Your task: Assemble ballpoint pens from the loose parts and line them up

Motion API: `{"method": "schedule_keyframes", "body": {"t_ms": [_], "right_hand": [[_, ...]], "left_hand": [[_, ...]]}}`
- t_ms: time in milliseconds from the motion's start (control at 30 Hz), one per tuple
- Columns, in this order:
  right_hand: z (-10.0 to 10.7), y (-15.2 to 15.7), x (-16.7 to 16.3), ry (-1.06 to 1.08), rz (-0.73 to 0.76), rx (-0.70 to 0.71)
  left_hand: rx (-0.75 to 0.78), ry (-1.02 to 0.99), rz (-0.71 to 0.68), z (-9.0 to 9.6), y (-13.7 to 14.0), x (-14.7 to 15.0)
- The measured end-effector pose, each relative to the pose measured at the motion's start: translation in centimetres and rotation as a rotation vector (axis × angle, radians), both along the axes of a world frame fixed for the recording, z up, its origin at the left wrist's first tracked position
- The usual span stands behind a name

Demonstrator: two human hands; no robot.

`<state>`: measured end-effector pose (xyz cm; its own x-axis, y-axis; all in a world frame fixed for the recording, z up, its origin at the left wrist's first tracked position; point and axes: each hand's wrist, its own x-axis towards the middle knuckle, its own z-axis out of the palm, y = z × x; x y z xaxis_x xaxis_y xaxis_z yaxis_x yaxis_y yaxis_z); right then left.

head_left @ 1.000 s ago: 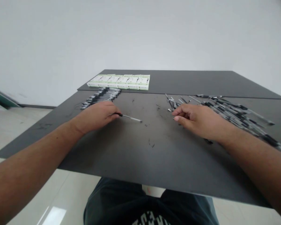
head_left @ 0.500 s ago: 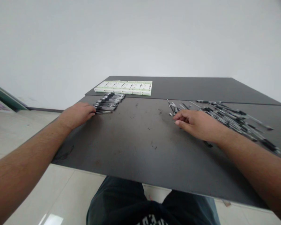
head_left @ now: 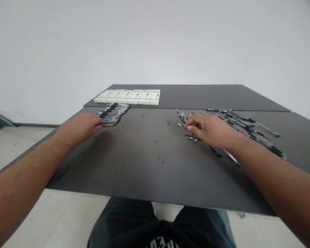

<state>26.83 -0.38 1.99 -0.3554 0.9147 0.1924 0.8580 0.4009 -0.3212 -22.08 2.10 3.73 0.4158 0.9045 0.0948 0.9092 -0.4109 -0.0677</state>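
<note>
My left hand [head_left: 79, 126] is at the left ends of a row of pens [head_left: 113, 113], fingers closed on the end of the nearest one. These pens have clear barrels and black grips, and lie side by side. My right hand [head_left: 209, 129] is low over the table at the left part of a loose pile of similar pens [head_left: 244, 125]. Its thumb and forefinger are pinched on a pen [head_left: 185, 126] whose tip shows; the palm hides the rest. Several loose pens lie under and around this hand, among them one silvery pen [head_left: 231, 157] near the wrist.
A row of white and green boxes [head_left: 127, 97] printed with a pen picture stands behind the pen row. The dark table [head_left: 134, 162] has a second dark tabletop [head_left: 196, 96] behind it, against a white wall. My legs are below the front edge.
The view has shifted slightly, so the tabletop items appear further left. My right thumb and forefinger have closed on a pen. My left hand stays at the end of the pen row.
</note>
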Motion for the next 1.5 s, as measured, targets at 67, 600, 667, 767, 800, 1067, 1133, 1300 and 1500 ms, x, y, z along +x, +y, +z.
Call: {"method": "schedule_keyframes", "body": {"t_ms": [67,600,667,767,800,1067,1133,1300,1500], "right_hand": [[0.6,0.5,0.8,0.003,-0.063,0.056],[0.9,4.5,7.3,-0.138,-0.325,0.069],[1.1,4.6,7.8,-0.176,-0.319,0.036],[1.5,4.5,8.6,-0.257,-0.325,-0.045],[1.7,4.5,8.8,-0.286,-0.330,-0.076],[2.7,4.2,10.3,-0.355,-0.361,-0.183],[2.7,4.2,10.5,-0.350,-0.372,-0.186],[2.6,4.5,11.4,-0.346,-0.405,-0.190],[1.8,5.0,11.8,-0.396,-0.373,-0.244]], "left_hand": [[0.070,0.169,0.040,0.3,-0.3,2.2],[-0.006,-0.060,-0.604,-2.5,-0.7,21.0],[0.009,-0.110,-0.636,-3.0,-0.8,21.9],[0.028,-0.190,-0.630,-3.8,-0.6,21.6],[0.024,-0.209,-0.608,-4.0,-0.4,21.2],[-0.057,-0.279,-0.417,-4.4,0.7,18.7],[-0.075,-0.277,-0.438,-4.4,0.5,18.9],[-0.124,-0.289,-0.495,-4.6,0.0,19.4],[-0.142,-0.278,-0.475,-4.8,0.3,19.4]]}}
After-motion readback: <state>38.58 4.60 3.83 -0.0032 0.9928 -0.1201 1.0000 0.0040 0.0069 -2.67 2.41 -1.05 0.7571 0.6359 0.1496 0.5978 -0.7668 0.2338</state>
